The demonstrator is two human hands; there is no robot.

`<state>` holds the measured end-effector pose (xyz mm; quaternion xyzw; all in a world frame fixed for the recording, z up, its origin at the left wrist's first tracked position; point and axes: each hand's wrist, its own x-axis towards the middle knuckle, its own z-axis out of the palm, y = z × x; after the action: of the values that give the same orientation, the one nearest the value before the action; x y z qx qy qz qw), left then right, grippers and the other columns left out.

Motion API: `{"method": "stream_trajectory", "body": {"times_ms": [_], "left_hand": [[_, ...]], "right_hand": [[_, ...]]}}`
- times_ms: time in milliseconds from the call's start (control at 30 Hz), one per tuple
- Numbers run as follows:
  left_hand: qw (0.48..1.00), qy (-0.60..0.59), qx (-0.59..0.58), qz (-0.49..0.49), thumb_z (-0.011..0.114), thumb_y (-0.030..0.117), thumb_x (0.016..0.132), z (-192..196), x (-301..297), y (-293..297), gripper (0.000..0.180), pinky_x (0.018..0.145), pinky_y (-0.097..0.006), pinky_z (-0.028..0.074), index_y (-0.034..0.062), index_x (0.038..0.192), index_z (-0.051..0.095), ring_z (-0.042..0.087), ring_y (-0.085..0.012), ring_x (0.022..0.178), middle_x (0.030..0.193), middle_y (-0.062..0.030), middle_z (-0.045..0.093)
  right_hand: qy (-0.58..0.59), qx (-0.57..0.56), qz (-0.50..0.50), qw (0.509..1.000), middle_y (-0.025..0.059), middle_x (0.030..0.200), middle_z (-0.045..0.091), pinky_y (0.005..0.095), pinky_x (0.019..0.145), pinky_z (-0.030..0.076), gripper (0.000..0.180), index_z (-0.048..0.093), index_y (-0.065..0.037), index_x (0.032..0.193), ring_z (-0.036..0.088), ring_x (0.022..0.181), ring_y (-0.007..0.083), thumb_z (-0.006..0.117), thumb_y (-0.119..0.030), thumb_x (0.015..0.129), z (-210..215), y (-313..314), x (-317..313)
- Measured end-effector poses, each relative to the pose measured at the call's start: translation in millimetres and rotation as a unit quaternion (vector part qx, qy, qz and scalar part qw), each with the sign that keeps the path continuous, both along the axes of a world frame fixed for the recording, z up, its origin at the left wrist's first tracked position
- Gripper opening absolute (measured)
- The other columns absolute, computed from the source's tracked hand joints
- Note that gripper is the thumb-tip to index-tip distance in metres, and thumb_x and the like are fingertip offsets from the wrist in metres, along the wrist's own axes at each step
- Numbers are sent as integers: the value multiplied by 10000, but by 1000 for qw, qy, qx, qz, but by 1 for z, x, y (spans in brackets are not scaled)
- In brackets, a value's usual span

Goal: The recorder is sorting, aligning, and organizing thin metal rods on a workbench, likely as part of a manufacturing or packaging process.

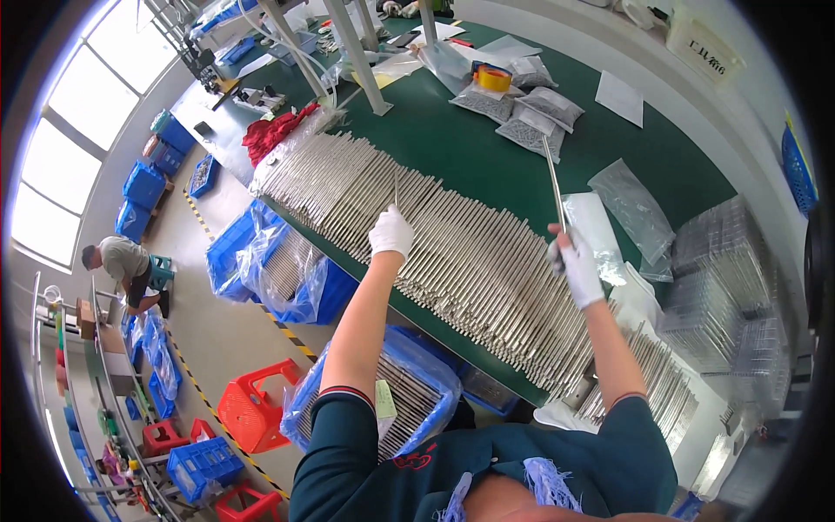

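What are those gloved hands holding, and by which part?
The right hand holds a slim metal rod by its near end. Another rod shows at the left hand's fingertips; whether it is gripped cannot be told.

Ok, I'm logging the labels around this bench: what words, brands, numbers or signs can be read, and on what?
I won't copy the wording, but here is where it stands:
Off-white plastic bin, upper right: large black characters, readable.
Pale yellow-green paper slip, lower centre: any writing too small to read.
Dark green shirt: red chest embroidery, too unclear to read.
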<state>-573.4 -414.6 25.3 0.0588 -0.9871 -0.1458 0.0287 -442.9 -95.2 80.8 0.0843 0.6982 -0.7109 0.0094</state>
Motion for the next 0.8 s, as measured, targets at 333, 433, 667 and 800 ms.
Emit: {"method": "stream_trajectory", "body": {"times_ms": [333,433,667,800], "left_hand": [[690,-213,691,-36,479,298,991,59,169,124,260,686,-286,509,47,964,543,617,-132,780,913,-100,659],[692,-257,674,3,487,327,990,69,215,146,357,704,-257,524,6,1134,543,651,-156,837,1000,-118,673],[723,-259,632,-106,436,281,1017,90,263,185,346,596,-226,496,-2,1204,509,537,-65,638,713,8,517],[764,-302,557,-125,451,315,1009,111,291,201,349,342,-204,303,10,1163,521,422,-63,425,676,4,499]], "right_hand": [[-135,-153,104,973,15,858,614,250,682,505,281,557,-45,1031,591,739,103,567,-316,957,-5,-60,108],[-149,-85,171,970,2,785,615,236,576,485,281,575,-64,1064,572,628,85,559,-325,960,2,-51,135],[14,337,227,914,39,737,655,327,548,502,379,646,-83,1054,625,573,220,577,-429,914,47,11,185],[151,435,95,883,41,890,674,373,728,513,349,658,-155,1054,649,823,270,653,-407,812,84,64,228]]}}
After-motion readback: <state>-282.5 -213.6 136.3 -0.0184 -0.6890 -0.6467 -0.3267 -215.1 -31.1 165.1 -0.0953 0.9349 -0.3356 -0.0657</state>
